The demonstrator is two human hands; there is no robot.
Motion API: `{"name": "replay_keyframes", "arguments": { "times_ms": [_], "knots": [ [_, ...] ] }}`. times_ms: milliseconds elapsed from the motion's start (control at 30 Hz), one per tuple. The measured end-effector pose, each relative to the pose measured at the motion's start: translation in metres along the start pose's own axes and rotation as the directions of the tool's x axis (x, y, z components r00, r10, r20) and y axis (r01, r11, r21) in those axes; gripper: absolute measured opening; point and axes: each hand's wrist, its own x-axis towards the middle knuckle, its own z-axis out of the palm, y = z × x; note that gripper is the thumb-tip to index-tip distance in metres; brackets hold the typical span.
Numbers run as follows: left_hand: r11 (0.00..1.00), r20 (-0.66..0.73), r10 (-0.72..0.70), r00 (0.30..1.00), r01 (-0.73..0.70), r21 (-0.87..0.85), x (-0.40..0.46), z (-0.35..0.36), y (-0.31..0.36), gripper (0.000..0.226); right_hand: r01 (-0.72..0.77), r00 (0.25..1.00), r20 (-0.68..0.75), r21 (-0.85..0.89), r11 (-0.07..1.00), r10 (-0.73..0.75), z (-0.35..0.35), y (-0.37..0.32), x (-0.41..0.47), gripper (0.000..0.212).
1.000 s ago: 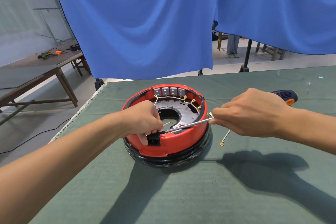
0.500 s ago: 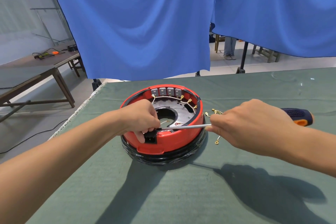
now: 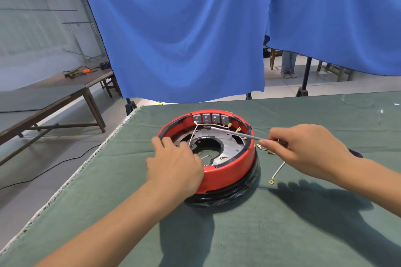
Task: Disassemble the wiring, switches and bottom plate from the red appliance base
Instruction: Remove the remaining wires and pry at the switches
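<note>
The red appliance base sits near the table's far left corner, on the green cloth. The left hand rests on its near-left rim, fingers loosely spread. The right hand grips a screwdriver, its tip reaching toward the 4 grey switches. A loose wire lies beside the base.

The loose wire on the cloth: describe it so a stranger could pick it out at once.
Start at the red base on the green cloth. Just to its right, below the right hand, a pale wire lies on the cloth. It ends in a small brass ring, and unlike the wires inside the base, it is fully detached.
</note>
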Motion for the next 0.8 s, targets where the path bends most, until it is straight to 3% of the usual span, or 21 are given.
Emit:
{"name": "replay_keyframes", "arguments": {
  "times_ms": [133,200,267,333,400,467,533,600,700,800],
  "knots": [
    [0.982,0.131,-0.034,0.991,0.057,-0.182,0.009,0.007,0.014,0.029,-0.064,0.998,-0.016,0.083,0.994,0.066,-0.002,-0.002,0.011,0.048],
    [0.966,0.104,0.004,0.995,0.023,-0.259,0.014,0.009,0.011,0.026,-0.094,0.995,-0.007,0.108,0.990,0.096,-0.003,-0.003,0.013,0.044],
    [0.906,0.018,0.125,0.992,-0.107,-0.409,0.018,0.009,-0.003,0.015,-0.109,0.994,-0.001,0.121,0.987,0.110,-0.006,-0.004,0.013,0.041],
    [0.813,0.018,0.309,0.951,-0.254,-0.523,0.024,0.001,-0.025,0.017,-0.108,0.994,-0.003,0.121,0.987,0.109,-0.010,-0.005,0.012,0.043],
    [0.765,0.099,0.467,0.879,-0.346,-0.543,0.034,-0.011,-0.051,0.027,-0.100,0.995,-0.012,0.111,0.989,0.102,-0.015,-0.006,0.011,0.047],
    [0.790,0.138,0.506,0.851,-0.393,-0.471,0.042,-0.022,-0.070,0.035,-0.106,0.994,-0.023,0.106,0.989,0.109,-0.020,-0.007,0.013,0.050],
    [0.847,0.088,0.452,0.888,-0.397,-0.353,0.046,-0.021,-0.079,0.045,-0.113,0.993,-0.028,0.109,0.988,0.116,-0.022,-0.009,0.017,0.051],
    [0.937,0.038,0.260,0.965,-0.242,-0.251,0.042,-0.011,-0.079,0.053,-0.121,0.992,-0.006,0.103,0.987,0.123,-0.021,-0.013,0.022,0.045],
    [0.965,0.076,-0.027,0.997,0.046,-0.259,0.030,0.001,-0.075,0.027,-0.113,0.993,0.032,0.103,0.988,0.111,-0.014,-0.026,0.028,0.038],
    [0.952,0.030,-0.066,0.997,0.072,-0.297,0.026,0.004,-0.077,0.009,-0.058,0.998,0.045,0.094,0.994,0.054,-0.008,-0.039,0.035,0.039]
  ]
}}
